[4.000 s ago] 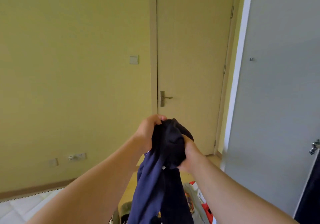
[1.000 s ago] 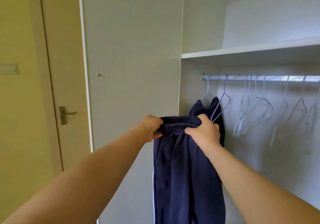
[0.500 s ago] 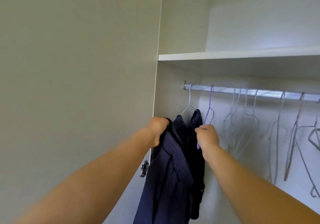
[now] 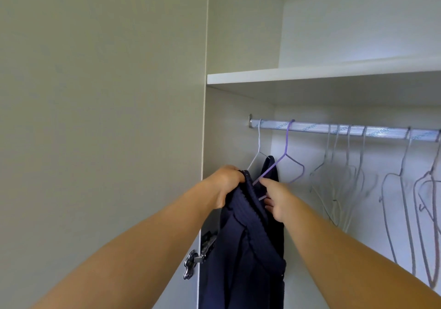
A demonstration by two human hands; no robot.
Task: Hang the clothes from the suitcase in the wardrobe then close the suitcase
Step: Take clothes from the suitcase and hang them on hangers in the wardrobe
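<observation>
We're closing in on the rail (image 4: 334,129) now. Our right hand (image 4: 276,199) is leaving the waistband and pinching the purple hanger (image 4: 289,156). Our left hand (image 4: 226,184) is gripping the navy trousers (image 4: 243,249), bunched just beside it inside the wardrobe (image 4: 238,34). Both arms are reaching up and forward, so threading looks next.

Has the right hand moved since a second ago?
Yes: the right hand has let go of the trousers and reached in to the purple hanger on the rail, pinching it; the left hand holds the trousers.
</observation>
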